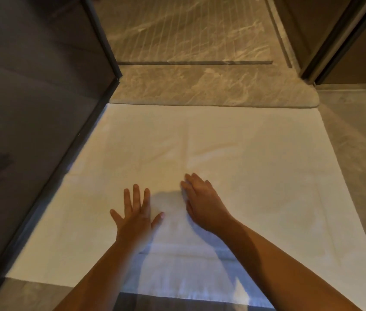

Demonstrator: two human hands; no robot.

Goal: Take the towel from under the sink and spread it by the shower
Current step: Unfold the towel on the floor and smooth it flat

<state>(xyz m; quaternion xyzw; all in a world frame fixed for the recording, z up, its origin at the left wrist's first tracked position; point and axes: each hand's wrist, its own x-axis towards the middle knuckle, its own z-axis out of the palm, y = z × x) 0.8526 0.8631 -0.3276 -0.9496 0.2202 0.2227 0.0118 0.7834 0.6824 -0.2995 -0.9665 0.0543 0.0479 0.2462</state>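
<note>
A white towel point(233, 140) lies flat and unfolded on the floor, its far edge against the raised stone threshold point(200, 86) of the shower. Faint fold creases cross its middle. My left hand point(136, 213) rests palm down on the towel near its front centre, fingers spread. My right hand point(202, 202) lies flat on the towel just to the right, fingers together and angled left. Neither hand grips the cloth.
A dark-framed glass panel point(43, 122) runs along the towel's left edge. The grooved marble shower floor point(188, 30) lies beyond the threshold. A dark door frame point(325, 52) stands at the upper right, with grey floor tile point(361, 135) beside the towel.
</note>
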